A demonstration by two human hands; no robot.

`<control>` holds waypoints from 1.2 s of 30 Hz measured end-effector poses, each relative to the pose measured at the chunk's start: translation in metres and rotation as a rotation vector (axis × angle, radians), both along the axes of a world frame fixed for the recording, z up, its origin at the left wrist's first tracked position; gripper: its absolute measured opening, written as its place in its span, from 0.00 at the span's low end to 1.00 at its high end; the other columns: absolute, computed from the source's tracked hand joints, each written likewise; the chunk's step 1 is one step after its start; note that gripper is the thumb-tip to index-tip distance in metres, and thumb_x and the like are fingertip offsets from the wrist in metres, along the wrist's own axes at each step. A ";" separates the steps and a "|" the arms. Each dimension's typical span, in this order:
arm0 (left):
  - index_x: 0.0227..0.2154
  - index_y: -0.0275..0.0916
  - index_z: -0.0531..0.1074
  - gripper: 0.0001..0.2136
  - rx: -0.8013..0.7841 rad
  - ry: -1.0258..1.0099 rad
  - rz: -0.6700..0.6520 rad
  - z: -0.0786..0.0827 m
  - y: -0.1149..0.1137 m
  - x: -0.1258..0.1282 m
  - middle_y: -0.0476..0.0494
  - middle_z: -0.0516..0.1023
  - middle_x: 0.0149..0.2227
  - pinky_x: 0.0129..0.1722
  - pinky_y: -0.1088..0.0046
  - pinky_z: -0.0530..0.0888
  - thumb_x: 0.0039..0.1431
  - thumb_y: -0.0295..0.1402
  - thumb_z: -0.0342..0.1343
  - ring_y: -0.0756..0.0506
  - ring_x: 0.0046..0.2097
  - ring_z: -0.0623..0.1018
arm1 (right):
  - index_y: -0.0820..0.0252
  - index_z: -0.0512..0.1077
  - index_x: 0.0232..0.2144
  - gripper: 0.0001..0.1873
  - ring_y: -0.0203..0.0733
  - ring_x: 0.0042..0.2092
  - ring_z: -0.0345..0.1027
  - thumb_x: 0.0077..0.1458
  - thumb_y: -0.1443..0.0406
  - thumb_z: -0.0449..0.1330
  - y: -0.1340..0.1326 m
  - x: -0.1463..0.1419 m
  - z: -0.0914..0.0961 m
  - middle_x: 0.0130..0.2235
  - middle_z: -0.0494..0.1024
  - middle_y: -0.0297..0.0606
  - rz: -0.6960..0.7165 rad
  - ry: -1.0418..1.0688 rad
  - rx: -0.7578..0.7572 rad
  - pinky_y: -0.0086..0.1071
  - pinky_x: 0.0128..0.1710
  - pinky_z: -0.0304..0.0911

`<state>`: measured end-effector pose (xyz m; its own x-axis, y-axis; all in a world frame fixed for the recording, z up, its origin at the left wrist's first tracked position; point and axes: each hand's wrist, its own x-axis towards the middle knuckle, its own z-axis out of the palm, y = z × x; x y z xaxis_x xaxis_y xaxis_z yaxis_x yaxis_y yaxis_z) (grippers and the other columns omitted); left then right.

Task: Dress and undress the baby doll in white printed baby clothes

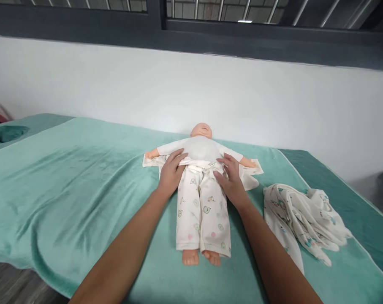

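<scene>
A baby doll (pixel 201 130) lies on its back, arms spread wide, feet toward me. It has on a white long-sleeved top (pixel 200 147) and white pants (pixel 215 207) with small green bear prints. My left hand (pixel 172 171) rests at the left side of the waistband, fingers stretched out and thumb hidden. On the opposite side of the waist, my right hand (pixel 232 177) touches the pants with thumb and fingers apart. Beneath the doll's arms and back, a printed white garment (pixel 250 179) is spread out, partly covered by the body.
A crumpled white printed cloth (pixel 305 215) lies to the right, near my right forearm. Green plush covers (pixel 83 181) drape over the bed or table. Behind the doll rises a white wall (pixel 147 88), below a dark window frame (pixel 194 40) with metal bars.
</scene>
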<state>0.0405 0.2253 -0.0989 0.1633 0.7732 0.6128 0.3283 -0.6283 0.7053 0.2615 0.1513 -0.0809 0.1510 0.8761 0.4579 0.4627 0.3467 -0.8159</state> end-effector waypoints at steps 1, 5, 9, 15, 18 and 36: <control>0.51 0.41 0.76 0.16 0.096 0.026 0.015 -0.001 -0.002 0.000 0.39 0.73 0.59 0.63 0.58 0.67 0.65 0.30 0.49 0.42 0.61 0.71 | 0.50 0.69 0.50 0.23 0.50 0.68 0.49 0.54 0.51 0.65 -0.002 -0.001 -0.001 0.63 0.58 0.43 0.003 -0.053 0.025 0.49 0.69 0.47; 0.44 0.38 0.75 0.10 0.403 0.109 0.031 0.002 -0.015 0.000 0.39 0.77 0.44 0.51 0.61 0.73 0.66 0.28 0.49 0.43 0.48 0.75 | 0.53 0.71 0.41 0.22 0.54 0.60 0.56 0.48 0.51 0.69 -0.006 -0.007 -0.001 0.54 0.61 0.44 -0.050 -0.217 0.080 0.52 0.64 0.52; 0.36 0.39 0.72 0.07 0.440 0.139 -0.016 0.007 -0.031 -0.003 0.41 0.76 0.36 0.42 0.63 0.71 0.64 0.28 0.49 0.43 0.40 0.73 | 0.55 0.69 0.29 0.15 0.51 0.49 0.59 0.52 0.52 0.67 -0.010 -0.012 0.004 0.42 0.67 0.40 -0.130 -0.394 0.117 0.48 0.53 0.57; 0.30 0.41 0.68 0.05 -0.051 0.163 -0.013 0.009 -0.041 -0.011 0.48 0.73 0.29 0.37 0.68 0.66 0.60 0.34 0.51 0.45 0.34 0.71 | 0.55 0.53 0.19 0.27 0.39 0.31 0.55 0.55 0.49 0.63 -0.018 -0.010 0.007 0.23 0.58 0.29 -0.117 -0.388 -0.041 0.36 0.37 0.55; 0.33 0.42 0.68 0.05 -0.279 0.169 0.004 0.010 -0.043 -0.014 0.53 0.73 0.29 0.34 0.71 0.64 0.59 0.37 0.53 0.47 0.32 0.70 | 0.55 0.51 0.19 0.29 0.36 0.28 0.51 0.54 0.46 0.61 -0.024 -0.004 0.009 0.22 0.54 0.27 -0.062 -0.285 -0.212 0.33 0.31 0.51; 0.31 0.44 0.62 0.05 -0.277 0.306 0.168 0.005 -0.063 -0.021 0.51 0.68 0.27 0.37 0.70 0.65 0.56 0.37 0.52 0.44 0.34 0.71 | 0.54 0.61 0.23 0.11 0.41 0.32 0.62 0.53 0.58 0.56 -0.058 -0.020 0.006 0.25 0.67 0.30 -0.177 -0.212 -0.211 0.34 0.35 0.56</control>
